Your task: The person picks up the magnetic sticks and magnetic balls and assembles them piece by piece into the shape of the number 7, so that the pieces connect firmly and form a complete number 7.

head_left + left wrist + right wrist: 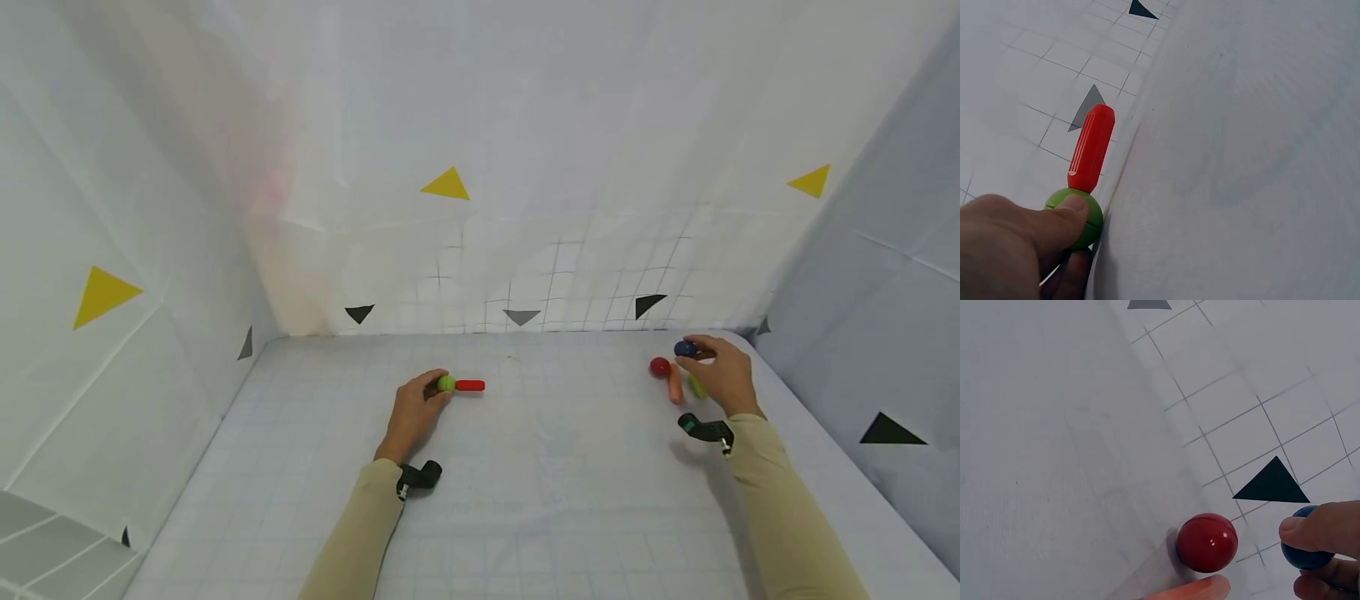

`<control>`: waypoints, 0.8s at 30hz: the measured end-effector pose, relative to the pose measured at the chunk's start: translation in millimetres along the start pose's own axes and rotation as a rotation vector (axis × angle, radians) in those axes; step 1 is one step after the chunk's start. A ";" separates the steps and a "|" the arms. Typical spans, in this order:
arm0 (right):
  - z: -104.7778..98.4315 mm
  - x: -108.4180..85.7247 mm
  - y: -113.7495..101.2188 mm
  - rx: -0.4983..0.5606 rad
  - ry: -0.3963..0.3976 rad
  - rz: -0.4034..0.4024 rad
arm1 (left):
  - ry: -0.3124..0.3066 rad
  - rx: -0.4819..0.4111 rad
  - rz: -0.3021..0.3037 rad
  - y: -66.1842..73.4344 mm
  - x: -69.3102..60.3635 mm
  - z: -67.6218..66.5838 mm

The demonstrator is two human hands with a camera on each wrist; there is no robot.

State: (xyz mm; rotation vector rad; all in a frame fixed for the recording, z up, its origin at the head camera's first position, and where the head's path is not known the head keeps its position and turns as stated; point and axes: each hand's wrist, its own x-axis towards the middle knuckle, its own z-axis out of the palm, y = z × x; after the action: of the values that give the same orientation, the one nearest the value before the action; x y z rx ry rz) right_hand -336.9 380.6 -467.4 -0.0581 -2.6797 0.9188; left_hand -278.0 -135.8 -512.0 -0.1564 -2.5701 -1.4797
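My left hand (416, 417) pinches a green ball (1092, 220) between thumb and fingers. From that ball a ribbed red stick (1092, 148) juts out, pointing right in the head view. At the table's far right, my right hand (726, 377) grips a blue ball (684, 348) by thumb and fingertips. Just left of it sits a glossy red ball (1207, 543). An orange stick (675, 385) lies close by the red ball. A yellow-green stick (697, 386) is partly covered by the right hand; whether it joins the blue ball cannot be seen.
A white sheet covers the table (540, 467). White walls rise at the back and both sides, marked with yellow triangles (447, 184) and dark triangles (649, 306). Small dark cameras (705, 428) are strapped at both wrists.
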 end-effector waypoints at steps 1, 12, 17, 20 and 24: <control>0.1 -0.2 -1.9 0.002 0.003 -0.004 | -0.001 0.002 0.000 0.5 -0.1 0.0; 1.0 -2.8 -23.2 0.034 0.020 -0.070 | 0.006 0.004 -0.004 1.8 -1.0 -0.2; 0.9 -4.3 -26.6 0.051 0.016 -0.113 | 0.013 0.005 0.012 -2.4 0.8 1.0; 1.1 -4.0 -28.5 0.075 0.013 -0.115 | 0.017 0.002 0.022 -4.6 1.5 1.5; 1.7 -3.8 -32.7 0.090 0.026 -0.133 | 0.013 -0.003 0.023 -5.3 1.8 1.4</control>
State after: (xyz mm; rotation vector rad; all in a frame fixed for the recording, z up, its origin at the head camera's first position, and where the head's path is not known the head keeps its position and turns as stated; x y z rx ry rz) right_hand -331.8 353.1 -449.9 0.1256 -2.5797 0.9880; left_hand -280.8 -137.2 -516.8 -0.1751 -2.5472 -1.4723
